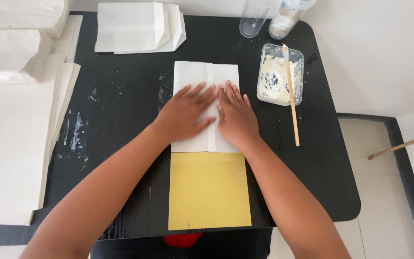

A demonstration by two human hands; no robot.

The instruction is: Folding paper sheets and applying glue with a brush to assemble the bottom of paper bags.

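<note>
A folded white paper sheet (200,76) lies on the black table (120,105), its two flaps meeting in a seam down the middle. My left hand (184,114) lies flat on the left flap, fingers spread. My right hand (236,116) presses flat on the right flap, beside the seam. A yellow card (209,191) sticks out from under the paper toward me.
A clear tub of white paste (280,74) with a long wooden stick (292,96) sits right of the paper. Two clear cups (254,19) stand at the far edge. Folded white bags (137,26) lie at the back, large white sheets (10,144) on the left.
</note>
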